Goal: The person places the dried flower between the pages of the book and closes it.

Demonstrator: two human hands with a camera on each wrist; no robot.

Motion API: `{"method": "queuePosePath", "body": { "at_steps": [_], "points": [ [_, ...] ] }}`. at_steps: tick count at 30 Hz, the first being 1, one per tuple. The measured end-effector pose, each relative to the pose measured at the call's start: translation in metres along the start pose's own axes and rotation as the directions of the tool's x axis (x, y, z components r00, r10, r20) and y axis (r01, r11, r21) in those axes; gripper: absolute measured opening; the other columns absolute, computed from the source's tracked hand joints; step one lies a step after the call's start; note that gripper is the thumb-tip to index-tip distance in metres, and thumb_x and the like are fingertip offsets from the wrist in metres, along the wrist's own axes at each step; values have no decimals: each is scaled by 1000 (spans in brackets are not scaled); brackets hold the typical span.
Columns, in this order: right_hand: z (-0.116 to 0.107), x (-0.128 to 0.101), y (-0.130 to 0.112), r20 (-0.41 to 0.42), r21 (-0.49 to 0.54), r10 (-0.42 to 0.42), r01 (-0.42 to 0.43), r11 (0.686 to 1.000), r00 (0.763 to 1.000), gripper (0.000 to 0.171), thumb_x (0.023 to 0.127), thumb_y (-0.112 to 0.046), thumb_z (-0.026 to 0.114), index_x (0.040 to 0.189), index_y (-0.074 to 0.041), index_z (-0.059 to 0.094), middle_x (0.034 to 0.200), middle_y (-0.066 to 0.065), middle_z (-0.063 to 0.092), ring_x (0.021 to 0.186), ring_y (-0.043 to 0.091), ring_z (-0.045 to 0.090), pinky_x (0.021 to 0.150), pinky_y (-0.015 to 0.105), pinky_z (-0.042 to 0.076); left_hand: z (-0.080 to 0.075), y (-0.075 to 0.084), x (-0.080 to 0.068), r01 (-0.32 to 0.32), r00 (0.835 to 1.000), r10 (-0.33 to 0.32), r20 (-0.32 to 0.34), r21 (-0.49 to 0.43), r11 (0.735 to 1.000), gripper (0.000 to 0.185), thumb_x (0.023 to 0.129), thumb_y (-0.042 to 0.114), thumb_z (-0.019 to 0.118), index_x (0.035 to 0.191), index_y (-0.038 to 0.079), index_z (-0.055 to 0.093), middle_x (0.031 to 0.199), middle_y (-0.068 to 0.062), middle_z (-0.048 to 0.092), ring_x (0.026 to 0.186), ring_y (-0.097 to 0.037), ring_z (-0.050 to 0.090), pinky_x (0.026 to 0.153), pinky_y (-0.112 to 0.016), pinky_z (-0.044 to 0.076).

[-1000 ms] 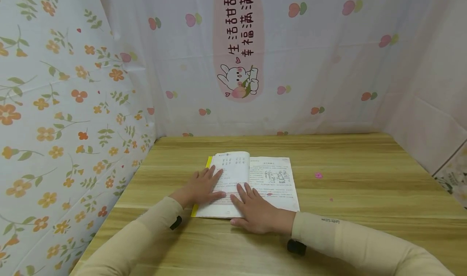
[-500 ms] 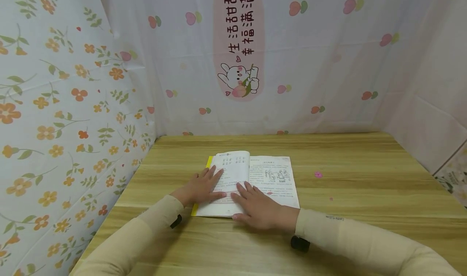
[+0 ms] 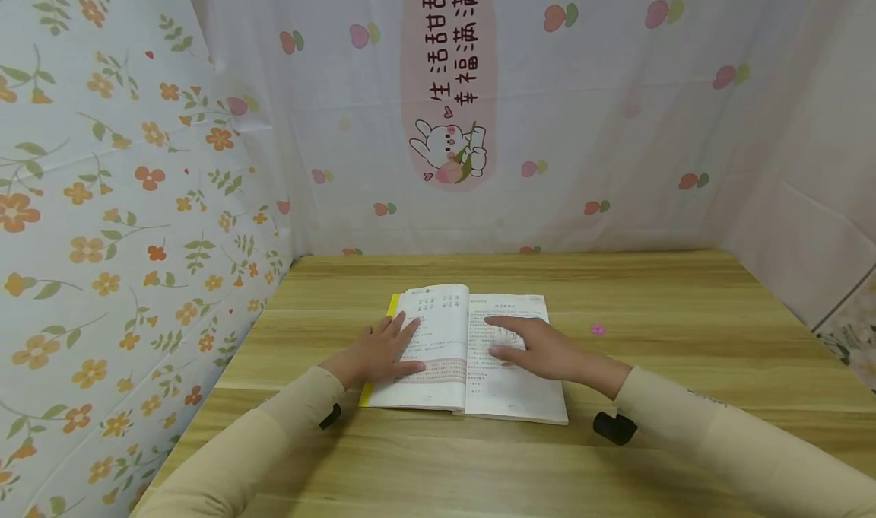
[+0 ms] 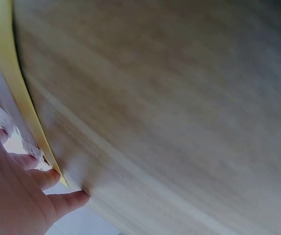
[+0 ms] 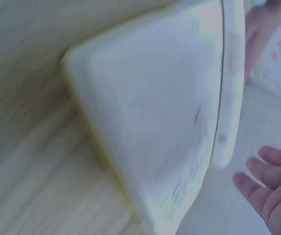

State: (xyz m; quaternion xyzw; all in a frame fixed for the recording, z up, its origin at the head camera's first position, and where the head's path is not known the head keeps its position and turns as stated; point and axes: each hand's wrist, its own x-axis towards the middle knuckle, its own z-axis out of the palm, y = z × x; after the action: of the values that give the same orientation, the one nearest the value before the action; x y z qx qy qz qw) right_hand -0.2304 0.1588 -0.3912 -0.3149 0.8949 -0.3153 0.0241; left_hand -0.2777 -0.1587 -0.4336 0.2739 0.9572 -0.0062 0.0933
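An open book [image 3: 472, 385] with a yellow cover lies flat on the wooden table [image 3: 671, 427]. My left hand [image 3: 383, 351] rests flat on the left page, fingers spread and straight. My right hand [image 3: 534, 344] lies on the right page with fingers extended toward the spine. In the left wrist view my left hand [image 4: 18, 196] touches the page beside the book's yellow cover edge [image 4: 23, 107]. The right wrist view is blurred; it shows the book [image 5: 165, 127] and my right hand's fingertips [image 5: 268, 181] at the lower right.
Patterned cloth walls [image 3: 123, 198] close in the table on the left, back and right. A small pink speck [image 3: 598, 328] lies on the wood right of the book. Black wrist straps [image 3: 614, 427] sit at both sleeves.
My right hand has moved from the lower left page near the spine across to the right page. The left hand has stayed where it was.
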Motion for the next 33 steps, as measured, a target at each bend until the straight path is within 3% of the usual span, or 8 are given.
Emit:
{"method": "queuePosePath", "body": {
  "at_steps": [4,8,12,14,19,27,33],
  "points": [
    [-20,-11,21,-28,99,80,-76,992,996,50,97,-32,61,135,0,54,133,20,56,118,34,56,93,49,46,0,0,0,-7,1000,7,1,2,1000,92,91,72,39,157,15,14,159,-18,14,141,-42,21,105,-62,26],
    [-42,-25,45,-19,200,187,-180,963,982,47,98,-30,60,131,3,57,125,20,60,112,30,60,89,45,49,1,0,-1,-16,1000,16,-1,-13,1000,92,91,72,39,157,14,15,159,-19,14,141,-42,21,104,-63,25],
    [-63,-39,72,16,297,276,-268,916,961,54,98,-33,60,135,5,52,128,22,58,113,33,59,88,46,49,1,-1,-2,-18,1000,17,-11,-16,1000,92,90,73,39,157,14,15,159,-20,14,141,-43,22,104,-64,25],
    [-73,-46,86,46,379,307,-301,875,951,58,98,-31,60,139,7,46,132,25,54,115,37,57,90,48,48,2,-1,-1,-15,1000,15,-13,-4,1000,92,90,73,38,157,15,15,159,-19,14,141,-43,22,104,-63,26],
    [-87,-61,119,93,489,331,-333,806,939,63,99,-28,58,144,10,35,138,31,46,117,39,57,93,47,46,3,-1,-1,-5,1000,5,-1,1,1000,92,90,74,36,158,16,13,160,-18,13,142,-42,21,105,-62,25],
    [-89,-73,150,58,414,398,-385,825,916,63,99,-33,59,144,7,39,138,28,48,113,24,59,86,38,51,2,1,-2,-3,1000,3,0,-9,1000,92,90,73,38,157,15,15,159,-18,14,142,-42,21,105,-63,25],
    [-89,-73,164,40,369,411,-395,841,911,61,97,-31,61,140,8,43,134,28,50,103,15,60,80,32,52,3,1,-1,3,1000,-3,-9,6,1000,92,90,74,36,158,16,13,160,-17,13,142,-41,21,105,-62,25]
  ]
}}
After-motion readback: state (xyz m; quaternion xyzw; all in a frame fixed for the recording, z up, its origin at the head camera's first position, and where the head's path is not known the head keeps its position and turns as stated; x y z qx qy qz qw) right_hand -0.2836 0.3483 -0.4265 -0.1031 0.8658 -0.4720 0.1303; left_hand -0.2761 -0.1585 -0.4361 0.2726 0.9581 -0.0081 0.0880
